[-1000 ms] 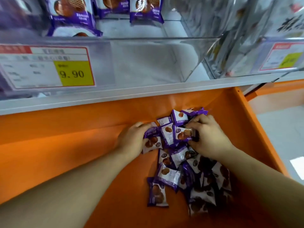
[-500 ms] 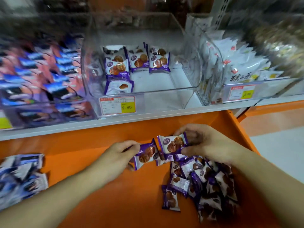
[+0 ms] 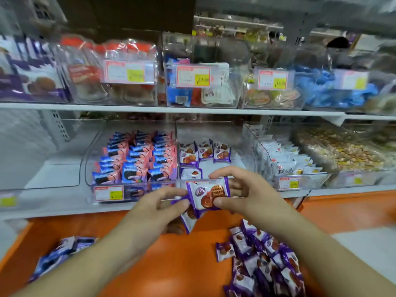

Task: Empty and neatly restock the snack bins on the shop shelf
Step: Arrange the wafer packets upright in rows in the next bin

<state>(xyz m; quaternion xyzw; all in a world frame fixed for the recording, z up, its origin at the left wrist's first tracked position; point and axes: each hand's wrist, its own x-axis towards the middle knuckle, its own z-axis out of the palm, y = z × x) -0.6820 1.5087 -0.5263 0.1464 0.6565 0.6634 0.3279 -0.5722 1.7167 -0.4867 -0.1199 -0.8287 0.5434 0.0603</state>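
Note:
My right hand (image 3: 248, 196) pinches a purple-and-white waffle snack packet (image 3: 206, 195) upright, just in front of the clear middle bin (image 3: 242, 146). My left hand (image 3: 158, 209) pinches a second purple packet (image 3: 189, 217) that hangs below and left of the first. The bin holds a few of the same packets (image 3: 204, 155) in a back row and along its left side; the rest of its floor is bare. A loose pile of purple packets (image 3: 263, 264) lies on the orange ledge (image 3: 175, 260) at lower right.
Left of the middle bin stands a bin of blue-and-pink packets (image 3: 137, 159); right of it, a bin of white packets (image 3: 285, 159). Blue packets (image 3: 57, 256) lie on the ledge at lower left. The upper shelf (image 3: 171, 109) carries more filled bins with price tags.
Both hands rose from the pile on the orange ledge, each with a purple packet, up to the front of the middle bin. My view tilted upward to take in the shelves.

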